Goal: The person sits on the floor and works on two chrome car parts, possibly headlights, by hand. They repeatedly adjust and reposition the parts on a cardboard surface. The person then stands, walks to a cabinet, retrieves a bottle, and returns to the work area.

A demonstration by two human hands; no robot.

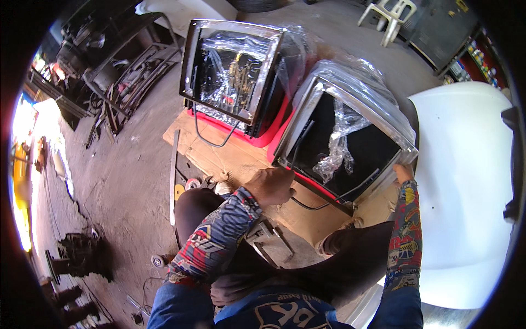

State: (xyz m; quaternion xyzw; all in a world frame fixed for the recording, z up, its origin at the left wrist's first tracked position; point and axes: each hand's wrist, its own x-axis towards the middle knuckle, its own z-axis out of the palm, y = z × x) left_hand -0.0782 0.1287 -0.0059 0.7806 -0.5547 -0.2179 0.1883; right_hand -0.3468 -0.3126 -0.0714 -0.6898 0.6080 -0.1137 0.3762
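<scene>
Right in front of me stands a red-and-black, seat-like unit under clear plastic film (356, 71). A rectangular metal frame (356, 104) tops it, tilted toward me. My left hand (271, 186) is closed in a fist at the frame's near-left corner; what lies inside the fingers is hidden. Beside its knuckles runs a bent black bar (312, 207) along the unit's near side. At the near-right corner, my right hand (404, 172) is closed on the frame's edge. To the left, a second similar unit (233, 71) has its own metal frame and bent bar.
Cardboard (213, 156) lies beneath both units. A flat metal strip (175, 175) and a grinding disc (192, 184) lie near my left knee. A large white panel (460, 192) stands close on my right. Scrap metal (129, 88) is piled at the far left; a white plastic chair (389, 19) stands behind.
</scene>
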